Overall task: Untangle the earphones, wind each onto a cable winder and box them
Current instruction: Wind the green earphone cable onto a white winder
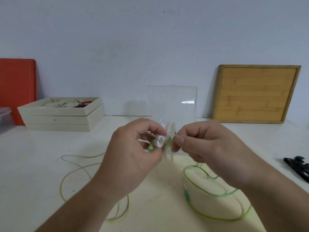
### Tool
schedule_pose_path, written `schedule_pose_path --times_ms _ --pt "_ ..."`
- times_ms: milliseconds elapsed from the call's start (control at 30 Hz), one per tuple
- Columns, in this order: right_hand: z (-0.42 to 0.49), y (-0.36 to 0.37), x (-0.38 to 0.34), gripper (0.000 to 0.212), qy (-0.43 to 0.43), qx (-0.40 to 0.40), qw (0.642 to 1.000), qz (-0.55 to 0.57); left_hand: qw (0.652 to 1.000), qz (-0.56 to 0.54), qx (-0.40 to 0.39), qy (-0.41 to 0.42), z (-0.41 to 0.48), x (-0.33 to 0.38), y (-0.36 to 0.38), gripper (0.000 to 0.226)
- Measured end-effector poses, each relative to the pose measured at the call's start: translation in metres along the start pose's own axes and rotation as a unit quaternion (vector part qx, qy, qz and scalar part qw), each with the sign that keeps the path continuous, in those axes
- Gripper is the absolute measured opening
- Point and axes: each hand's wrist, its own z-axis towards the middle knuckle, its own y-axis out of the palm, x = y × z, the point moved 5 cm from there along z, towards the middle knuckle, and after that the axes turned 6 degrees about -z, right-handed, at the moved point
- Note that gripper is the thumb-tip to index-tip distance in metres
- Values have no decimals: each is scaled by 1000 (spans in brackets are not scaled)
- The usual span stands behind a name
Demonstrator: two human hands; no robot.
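My left hand (133, 148) grips a white cable winder (161, 142) above the table, with the green earbuds (151, 147) pressed against it. My right hand (205, 144) pinches the green earphone cable (175, 136) right beside the winder. The rest of the green cable (217, 195) lies in loose loops on the table under both hands, and its jack plug (187, 192) rests at the right of centre. A clear plastic box (172, 101) stands open behind the hands, its lid upright against the wall.
Stacked beige trays (63, 118) with small items sit at the back left, beside an orange board (16, 84) and a clear tub (5, 118). A wooden tray (255, 92) leans on the wall at right. A black cable winder (297, 166) lies at the right edge.
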Motion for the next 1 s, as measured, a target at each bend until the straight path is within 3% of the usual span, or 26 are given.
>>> schedule_pose_path --times_ms 267,400,500,600,700,867,1000 --pt "0 -28 3 27 -11 166 986 2 983 -93 -133 -89 -3 -3 13 25" --pt "2 -25 12 31 23 192 981 25 968 -199 -121 -94 -2 -3 13 22" --pt "5 -13 22 33 70 151 985 37 959 -247 -98 -96 -1 -3 11 24" --pt "5 7 29 35 119 17 992 36 962 -254 -38 -96 1 -4 6 24" --pt "2 26 28 35 114 -103 987 53 976 -192 42 -90 3 -8 -5 30" --pt "-1 26 18 33 79 -143 985 61 993 -42 88 -66 3 -9 -15 26" --pt "-1 15 5 26 27 -95 994 42 998 53 33 -34 1 -8 -6 25"
